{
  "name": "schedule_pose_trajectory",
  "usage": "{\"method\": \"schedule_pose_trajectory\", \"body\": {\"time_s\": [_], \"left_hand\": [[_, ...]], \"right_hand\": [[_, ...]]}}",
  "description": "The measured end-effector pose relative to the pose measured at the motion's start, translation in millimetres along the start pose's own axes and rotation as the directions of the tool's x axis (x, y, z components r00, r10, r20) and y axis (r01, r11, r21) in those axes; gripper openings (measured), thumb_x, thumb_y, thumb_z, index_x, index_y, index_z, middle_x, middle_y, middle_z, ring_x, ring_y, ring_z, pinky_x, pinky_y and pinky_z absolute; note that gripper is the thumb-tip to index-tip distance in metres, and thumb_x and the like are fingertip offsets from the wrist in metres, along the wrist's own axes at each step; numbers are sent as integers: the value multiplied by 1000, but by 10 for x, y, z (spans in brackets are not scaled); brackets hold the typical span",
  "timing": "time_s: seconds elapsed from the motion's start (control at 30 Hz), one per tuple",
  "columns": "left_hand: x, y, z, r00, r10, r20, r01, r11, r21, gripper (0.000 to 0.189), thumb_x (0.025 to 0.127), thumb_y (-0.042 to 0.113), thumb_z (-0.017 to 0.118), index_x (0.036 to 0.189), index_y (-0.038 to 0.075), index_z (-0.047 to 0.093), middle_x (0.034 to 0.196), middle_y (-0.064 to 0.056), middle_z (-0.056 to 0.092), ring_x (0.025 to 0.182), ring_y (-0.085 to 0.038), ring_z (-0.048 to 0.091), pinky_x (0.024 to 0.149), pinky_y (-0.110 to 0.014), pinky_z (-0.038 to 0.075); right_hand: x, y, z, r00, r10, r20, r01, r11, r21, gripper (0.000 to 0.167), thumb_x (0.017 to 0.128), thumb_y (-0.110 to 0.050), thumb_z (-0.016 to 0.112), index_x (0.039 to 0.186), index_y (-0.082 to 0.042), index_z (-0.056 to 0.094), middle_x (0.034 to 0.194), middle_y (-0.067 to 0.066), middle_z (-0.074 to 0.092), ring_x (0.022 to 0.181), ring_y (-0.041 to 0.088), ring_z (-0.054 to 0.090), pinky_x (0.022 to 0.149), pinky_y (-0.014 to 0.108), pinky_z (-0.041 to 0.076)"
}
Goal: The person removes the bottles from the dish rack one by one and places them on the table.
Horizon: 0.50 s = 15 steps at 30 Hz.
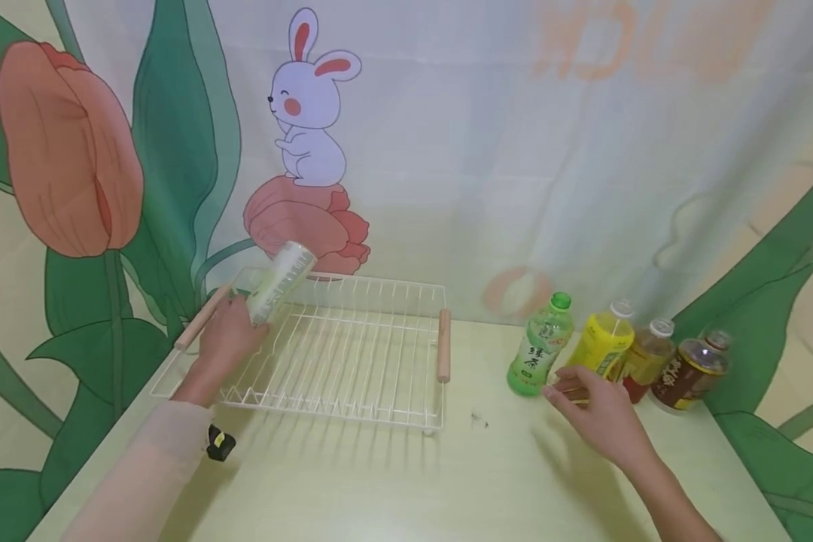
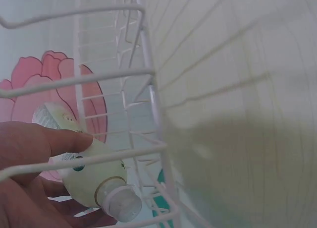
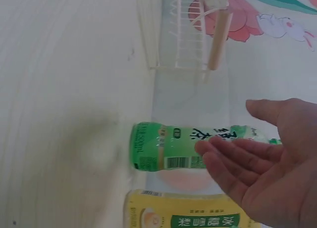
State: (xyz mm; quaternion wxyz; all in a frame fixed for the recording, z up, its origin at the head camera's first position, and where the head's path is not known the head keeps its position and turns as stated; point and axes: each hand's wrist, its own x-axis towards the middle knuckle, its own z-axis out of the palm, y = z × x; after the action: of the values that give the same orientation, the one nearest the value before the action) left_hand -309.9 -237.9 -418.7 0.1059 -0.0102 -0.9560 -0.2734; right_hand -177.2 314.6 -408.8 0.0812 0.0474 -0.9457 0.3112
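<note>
My left hand (image 1: 230, 339) grips a pale, clear-capped bottle (image 1: 281, 280) over the left end of a white wire rack (image 1: 332, 413). The bottle leans, its base up to the right; in the left wrist view its cap (image 2: 125, 204) points down behind the rack's wires. Fingers wrap its far side, partly hidden, with the thumb across its label. On the right, my right hand (image 1: 603, 421) holds nothing, its fingers loosely bent. It is nearest a green tea bottle (image 1: 540, 354) and a yellow bottle (image 1: 603, 342), both upright; its fingers overlap the green one in the right wrist view.
Beyond the yellow bottle stand a red-and-amber bottle (image 1: 644, 361) and a brown-labelled one (image 1: 692, 370). The rack's right wooden handle (image 1: 444, 346) faces the green bottle. A printed curtain (image 1: 433, 188) hangs right behind the table (image 1: 379, 497).
</note>
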Motion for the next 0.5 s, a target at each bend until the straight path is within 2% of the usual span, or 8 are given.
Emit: {"method": "schedule_pose_trajectory", "body": {"time_s": [0.13,0.27,0.4,0.5], "left_hand": [[-43,120,-66,998,63,-19,-64,998,-13,69,96,23,74,143,-18,45,120,-32,56,97,-43,59,76,-56,54],[-112,390,-150,986,165,-30,-165,986,18,72,92,29,80,146,-10,50,129,-29,58,100,-40,61,78,-56,56],[-197,726,-207,956,290,-31,-289,956,43,72,90,31,85,148,0,55,138,-22,60,104,-36,62,77,-52,57],[-312,981,-237,924,381,-31,-380,924,42,72,88,30,88,147,3,57,141,-19,60,113,-35,62,86,-52,58]], "right_hand": [[-36,-135,-13,998,-68,1,68,995,67,44,103,-39,72,128,-3,67,112,9,77,102,28,76,85,45,63],[-71,-331,11,984,-177,11,175,979,101,33,101,-33,75,125,-11,69,111,1,77,101,18,75,86,38,63],[-6,-513,68,947,-322,-4,321,945,66,29,100,-32,77,123,-17,70,113,-6,76,102,12,73,87,40,62],[81,-650,119,905,-420,-62,420,907,-6,34,96,-28,81,127,-16,69,119,-5,74,105,15,71,88,44,61]]}}
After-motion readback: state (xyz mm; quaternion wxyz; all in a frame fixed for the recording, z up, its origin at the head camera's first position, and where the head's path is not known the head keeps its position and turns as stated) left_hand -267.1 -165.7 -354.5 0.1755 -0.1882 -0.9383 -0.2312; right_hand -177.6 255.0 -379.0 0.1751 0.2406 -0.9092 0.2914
